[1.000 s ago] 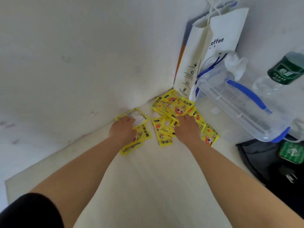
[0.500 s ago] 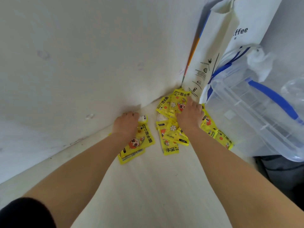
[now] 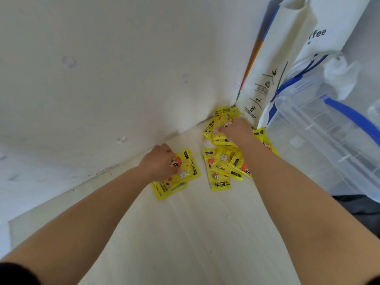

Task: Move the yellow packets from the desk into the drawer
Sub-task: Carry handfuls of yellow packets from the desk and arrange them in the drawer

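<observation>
Yellow packet stack (image 3: 185, 174) on desk (image 3: 185, 233) is gripped by left hand (image 3: 159, 164); corner packets (image 3: 223, 116) are apparently clutched by right hand (image 3: 238, 131).

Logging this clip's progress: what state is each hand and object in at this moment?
left hand: fingers curled on left packets, which lie flat on desk.
right hand: fingers curled into corner packets.
middle packets: loose heap, untouched.
paper bag: standing upright.
clear box: lid state unclear.
</observation>
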